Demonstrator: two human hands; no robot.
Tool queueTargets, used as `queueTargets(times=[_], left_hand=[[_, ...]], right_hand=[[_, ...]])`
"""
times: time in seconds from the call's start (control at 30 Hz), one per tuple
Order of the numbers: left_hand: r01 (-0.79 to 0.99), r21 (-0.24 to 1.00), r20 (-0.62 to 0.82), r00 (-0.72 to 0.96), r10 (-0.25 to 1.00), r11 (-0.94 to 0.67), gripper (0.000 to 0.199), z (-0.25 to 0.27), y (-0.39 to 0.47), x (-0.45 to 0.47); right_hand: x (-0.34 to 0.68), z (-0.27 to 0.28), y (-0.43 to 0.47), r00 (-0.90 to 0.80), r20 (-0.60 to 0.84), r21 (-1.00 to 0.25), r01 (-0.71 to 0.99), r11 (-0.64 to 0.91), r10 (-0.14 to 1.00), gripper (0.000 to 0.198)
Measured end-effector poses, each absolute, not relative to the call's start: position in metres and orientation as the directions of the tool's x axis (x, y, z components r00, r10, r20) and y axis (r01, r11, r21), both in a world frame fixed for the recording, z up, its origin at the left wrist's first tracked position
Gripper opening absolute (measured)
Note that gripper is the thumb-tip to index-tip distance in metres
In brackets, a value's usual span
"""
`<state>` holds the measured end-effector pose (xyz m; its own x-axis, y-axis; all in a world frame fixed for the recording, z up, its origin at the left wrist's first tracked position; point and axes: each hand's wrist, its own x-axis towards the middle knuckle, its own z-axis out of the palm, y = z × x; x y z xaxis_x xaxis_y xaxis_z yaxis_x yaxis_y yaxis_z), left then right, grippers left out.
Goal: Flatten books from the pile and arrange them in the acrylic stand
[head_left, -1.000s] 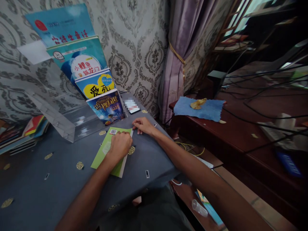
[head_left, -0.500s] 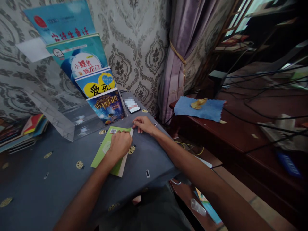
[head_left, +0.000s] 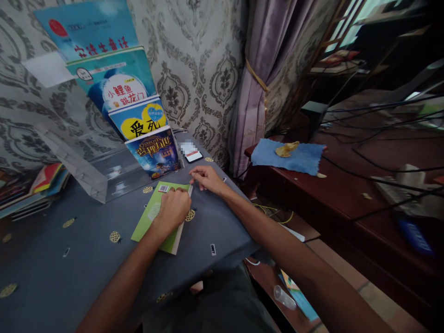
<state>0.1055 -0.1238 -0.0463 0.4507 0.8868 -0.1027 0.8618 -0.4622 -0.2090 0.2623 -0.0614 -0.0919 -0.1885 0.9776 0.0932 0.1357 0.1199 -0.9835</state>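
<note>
A green book (head_left: pixel 147 221) lies flat and slanted on the grey cloth, its barcode at the top and its pale page edges towards the right. My left hand (head_left: pixel 175 206) is on top of it, closed, with the fingers curled down near its upper right edge. Just beyond the book's upper right corner is my right hand (head_left: pixel 207 179), its fingers bent together; anything between them is too small to make out. Behind both hands, a clear stepped stand (head_left: pixel 100 187) holds several upright books, with a dark blue book (head_left: pixel 156 155) in the lowest front place.
A phone (head_left: pixel 193 156) lies beside the stand. More books (head_left: pixel 41 189) are piled at the left. Across a gap on the right, a brown wooden table (head_left: pixel 347 199) carries a blue cloth (head_left: pixel 263 155) and loose cables. A patterned wall and purple curtain (head_left: pixel 258 92) close off the back.
My right hand has shifted very slightly to the left. My left hand and the green book stay almost where they were.
</note>
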Motion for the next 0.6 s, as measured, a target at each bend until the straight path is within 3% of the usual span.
queueTargets(times=[0.43, 0.6], left_hand=[[0.872, -0.202, -0.1, 0.434, 0.895, -0.445, 0.036, -0.048, -0.13, 0.111], [0.878, -0.204, -0.091, 0.423, 0.902, -0.432, 0.035, -0.052, -0.13, 0.113]], right_hand=[[0.262, -0.103, -0.06, -0.23, 0.095, -0.944, 0.288, 0.161, 0.969, 0.017], [0.264, -0.102, -0.064, -0.251, 0.168, -0.832, 0.483, 0.274, 0.953, 0.022]])
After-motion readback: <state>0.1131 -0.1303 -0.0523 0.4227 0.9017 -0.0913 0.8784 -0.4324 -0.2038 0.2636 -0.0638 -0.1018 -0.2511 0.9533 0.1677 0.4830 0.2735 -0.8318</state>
